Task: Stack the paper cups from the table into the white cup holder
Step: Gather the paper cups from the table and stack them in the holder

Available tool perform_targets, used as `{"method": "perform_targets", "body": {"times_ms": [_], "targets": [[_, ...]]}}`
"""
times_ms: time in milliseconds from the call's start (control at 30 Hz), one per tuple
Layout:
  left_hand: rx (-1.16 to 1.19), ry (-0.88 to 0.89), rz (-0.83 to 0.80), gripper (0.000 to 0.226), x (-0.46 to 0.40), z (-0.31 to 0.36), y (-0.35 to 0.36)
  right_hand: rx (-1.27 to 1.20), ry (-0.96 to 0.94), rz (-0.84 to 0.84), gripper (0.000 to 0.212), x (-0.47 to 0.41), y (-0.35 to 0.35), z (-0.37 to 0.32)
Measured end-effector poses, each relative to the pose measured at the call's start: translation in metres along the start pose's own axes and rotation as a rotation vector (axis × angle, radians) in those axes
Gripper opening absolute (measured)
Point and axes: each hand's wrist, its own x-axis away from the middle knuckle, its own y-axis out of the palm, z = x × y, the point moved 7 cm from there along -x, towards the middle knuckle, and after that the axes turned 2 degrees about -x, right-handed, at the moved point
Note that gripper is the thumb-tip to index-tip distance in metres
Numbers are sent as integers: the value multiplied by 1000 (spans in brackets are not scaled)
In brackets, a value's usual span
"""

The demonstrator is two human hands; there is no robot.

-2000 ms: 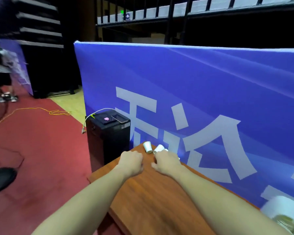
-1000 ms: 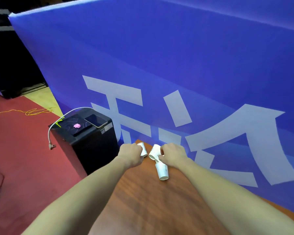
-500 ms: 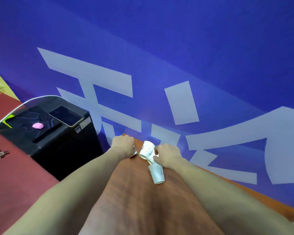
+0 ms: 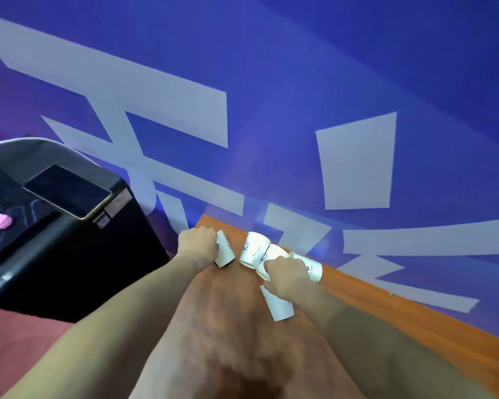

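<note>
I see my left hand with its fingers curled tight around a white paper cup with a small blue logo, gripping it at the far corner of the brown wooden tabletop. My right hand is curled over a cluster of white paper cups lying tipped on their sides; its fingers touch them, but I cannot tell whether they grip one. Another white paper cup on its side lies just under that wrist. A blue banner with pale lettering stands behind, and a black box-shaped unit sits left.
</note>
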Motion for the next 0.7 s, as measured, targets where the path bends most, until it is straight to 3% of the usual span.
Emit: {"method": "perform_targets", "body": {"times_ms": [167,367,700], "targets": [[220,-92,-77,36,-21,-7,24,56,-6,-59,41,-13,22,1],[362,-167,-140,22,-27,-8,40,48,9,-95,37,-17,30,4],[129,40,-30,26,9,15,-4,29,62,-18,38,31,0,6]]}}
